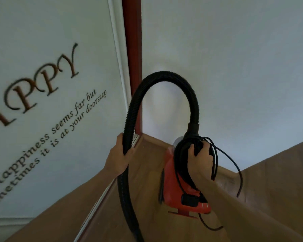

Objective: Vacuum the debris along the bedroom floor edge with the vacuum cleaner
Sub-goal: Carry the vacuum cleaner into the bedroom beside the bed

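Note:
A small red vacuum cleaner [177,191] hangs in the air over the brown floor near the room corner. My right hand [200,158] grips its top, together with a coiled black power cord [222,154] whose loose loops dangle to the right. A ribbed black hose [164,75] arches up from the vacuum's top and comes down on the left. My left hand [118,156] grips that hose; below the hand it runs out of the frame's bottom edge. No debris is visible on the floor.
A white door or panel [42,84] with brown lettering fills the left side. A dark red frame post [133,58] stands beside it. White walls [234,67] meet the brown floor [269,189] along a skirting [224,172] in the corner.

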